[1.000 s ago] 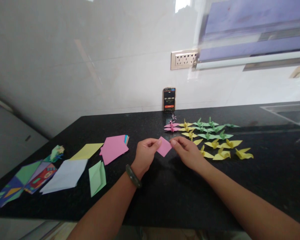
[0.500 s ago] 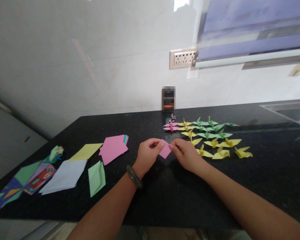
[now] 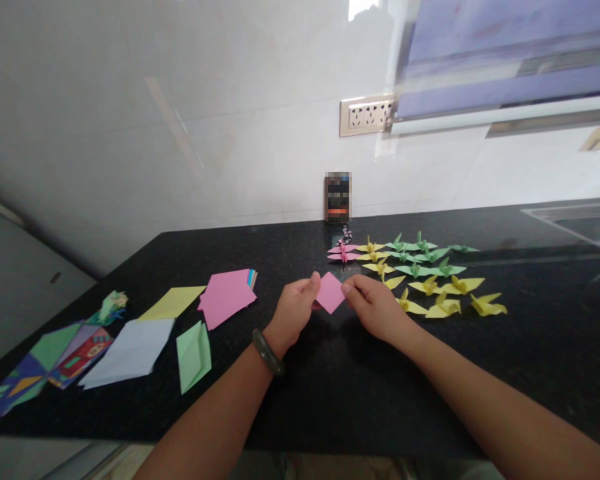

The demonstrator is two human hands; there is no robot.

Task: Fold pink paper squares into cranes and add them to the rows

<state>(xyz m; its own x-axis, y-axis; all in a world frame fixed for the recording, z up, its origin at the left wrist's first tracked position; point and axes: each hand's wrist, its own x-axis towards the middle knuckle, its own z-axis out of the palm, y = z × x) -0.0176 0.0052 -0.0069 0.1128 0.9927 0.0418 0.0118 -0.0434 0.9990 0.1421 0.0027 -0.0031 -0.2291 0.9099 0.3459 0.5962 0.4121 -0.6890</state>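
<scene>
Both hands hold a small folded pink paper [image 3: 330,292] just above the black counter [image 3: 330,387]. My left hand [image 3: 295,310], with a dark bangle on the wrist, pinches its left corner. Its right corner is pinched by my right hand [image 3: 375,307]. The paper shows as a diamond shape between the thumbs. A stack of coloured square sheets with pink on top [image 3: 226,297] lies to the left of my hands. Rows of folded paper cranes [image 3: 420,277] in pink, yellow and green lie to the right and behind.
A phone [image 3: 337,197] leans upright against the white wall. Loose sheets lie at the left: yellow [image 3: 173,303], white [image 3: 130,350], a folded green one [image 3: 194,355] and patterned ones [image 3: 55,360]. A wall socket [image 3: 367,117] sits above.
The pink paper has been turned and folded between the fingers, and it now faces me flatter as a diamond. Both hands stay in nearly the same spot.
</scene>
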